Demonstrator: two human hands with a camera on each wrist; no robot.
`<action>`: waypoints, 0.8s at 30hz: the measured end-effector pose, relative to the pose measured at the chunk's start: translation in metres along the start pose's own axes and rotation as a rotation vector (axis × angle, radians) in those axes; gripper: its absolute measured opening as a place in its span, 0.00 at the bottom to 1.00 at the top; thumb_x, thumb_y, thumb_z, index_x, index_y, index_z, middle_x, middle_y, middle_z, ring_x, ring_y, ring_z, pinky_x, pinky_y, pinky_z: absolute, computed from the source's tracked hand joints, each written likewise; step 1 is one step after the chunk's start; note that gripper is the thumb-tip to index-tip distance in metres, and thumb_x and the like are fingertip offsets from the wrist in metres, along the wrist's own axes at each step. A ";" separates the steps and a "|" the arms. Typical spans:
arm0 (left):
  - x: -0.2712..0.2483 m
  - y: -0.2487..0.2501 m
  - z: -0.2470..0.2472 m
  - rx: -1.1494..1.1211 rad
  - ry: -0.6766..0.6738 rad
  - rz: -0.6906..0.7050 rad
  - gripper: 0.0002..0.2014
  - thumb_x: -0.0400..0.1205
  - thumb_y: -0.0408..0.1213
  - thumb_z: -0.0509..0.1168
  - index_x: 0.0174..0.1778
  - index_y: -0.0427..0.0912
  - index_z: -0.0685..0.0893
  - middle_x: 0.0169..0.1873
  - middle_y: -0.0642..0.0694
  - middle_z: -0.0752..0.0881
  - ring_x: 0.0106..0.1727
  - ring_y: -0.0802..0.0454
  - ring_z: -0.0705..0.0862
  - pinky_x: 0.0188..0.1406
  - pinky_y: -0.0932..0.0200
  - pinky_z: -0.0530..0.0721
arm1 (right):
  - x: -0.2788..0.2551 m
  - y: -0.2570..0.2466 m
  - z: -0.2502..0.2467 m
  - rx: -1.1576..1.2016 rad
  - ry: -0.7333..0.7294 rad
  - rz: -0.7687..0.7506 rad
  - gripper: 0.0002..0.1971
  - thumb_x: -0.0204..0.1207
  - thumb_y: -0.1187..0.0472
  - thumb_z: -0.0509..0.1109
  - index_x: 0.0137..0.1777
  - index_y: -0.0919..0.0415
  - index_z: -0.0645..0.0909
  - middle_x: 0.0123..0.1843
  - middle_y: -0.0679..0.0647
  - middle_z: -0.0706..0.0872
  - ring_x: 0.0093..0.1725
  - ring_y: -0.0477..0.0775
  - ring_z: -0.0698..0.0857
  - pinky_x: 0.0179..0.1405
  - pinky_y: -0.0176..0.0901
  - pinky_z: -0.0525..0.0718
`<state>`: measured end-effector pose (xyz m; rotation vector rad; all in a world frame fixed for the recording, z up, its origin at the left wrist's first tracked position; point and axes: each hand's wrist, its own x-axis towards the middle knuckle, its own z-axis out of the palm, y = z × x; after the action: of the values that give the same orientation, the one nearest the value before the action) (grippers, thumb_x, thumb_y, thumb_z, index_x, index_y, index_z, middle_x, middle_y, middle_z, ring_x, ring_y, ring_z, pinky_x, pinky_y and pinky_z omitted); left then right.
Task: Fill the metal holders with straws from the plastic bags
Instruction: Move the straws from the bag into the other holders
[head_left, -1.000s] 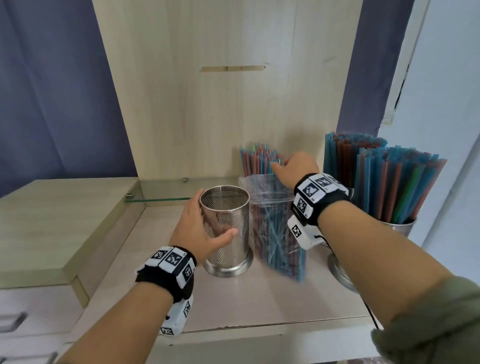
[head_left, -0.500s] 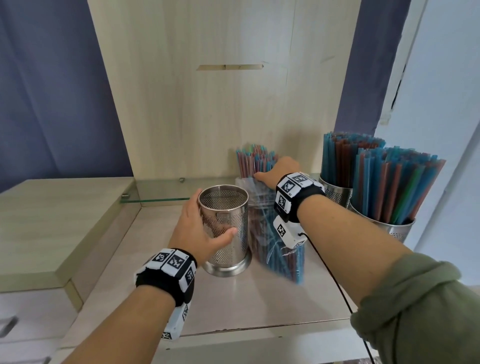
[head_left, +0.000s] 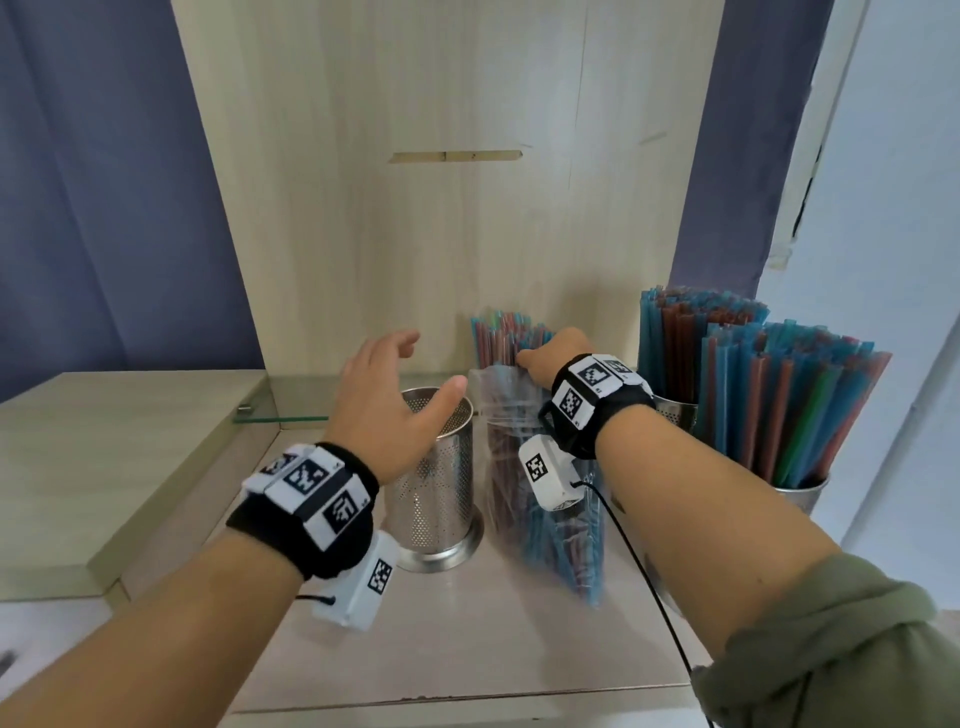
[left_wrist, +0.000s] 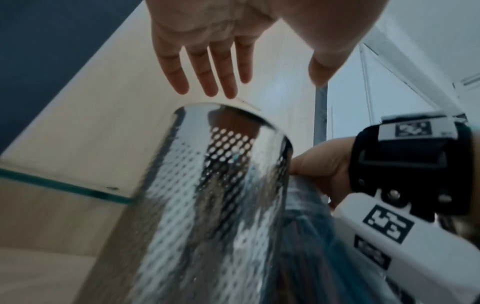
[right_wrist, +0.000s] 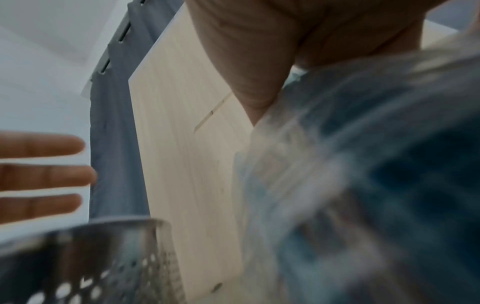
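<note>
An empty perforated metal holder stands on the counter. My left hand hovers above its rim, fingers spread and straight, touching nothing. Right beside the holder stands a clear plastic bag of blue and red straws, whose tips stick out of its top. My right hand grips the bag's upper part; its fingers are hidden behind the bag in the head view.
Two more metal holders packed with blue and red straws stand at the right, close to my right forearm. A wooden back panel rises behind. A raised wooden ledge and a glass shelf edge lie to the left.
My left hand has let go of the empty holder's side and risen above its rim with fingers spread. My right hand has shifted left along the bag's top.
</note>
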<state>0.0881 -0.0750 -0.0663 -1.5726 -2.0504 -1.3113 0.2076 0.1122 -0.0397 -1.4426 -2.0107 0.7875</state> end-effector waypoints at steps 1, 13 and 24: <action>0.009 0.002 0.001 0.019 -0.041 -0.020 0.33 0.76 0.61 0.65 0.73 0.45 0.72 0.63 0.50 0.78 0.68 0.51 0.74 0.71 0.50 0.72 | 0.001 -0.001 -0.002 0.019 0.001 -0.001 0.21 0.78 0.55 0.71 0.28 0.61 0.68 0.26 0.54 0.72 0.27 0.54 0.72 0.31 0.44 0.74; 0.039 -0.005 0.011 0.144 -0.355 -0.142 0.26 0.79 0.57 0.66 0.69 0.47 0.77 0.63 0.50 0.81 0.60 0.55 0.77 0.60 0.59 0.74 | 0.017 -0.029 -0.021 0.565 0.215 -0.169 0.04 0.82 0.63 0.62 0.54 0.60 0.72 0.47 0.58 0.81 0.50 0.65 0.87 0.50 0.56 0.87; 0.056 0.012 0.014 -0.041 -0.284 -0.157 0.20 0.79 0.54 0.67 0.63 0.47 0.81 0.57 0.54 0.82 0.56 0.57 0.79 0.55 0.61 0.74 | -0.061 -0.059 -0.099 0.841 0.660 -0.772 0.12 0.80 0.61 0.62 0.62 0.59 0.70 0.58 0.49 0.81 0.53 0.66 0.84 0.55 0.66 0.85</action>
<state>0.0811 -0.0282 -0.0312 -1.7321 -2.3732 -1.2477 0.2577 0.0538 0.0657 -0.3056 -1.2755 0.5706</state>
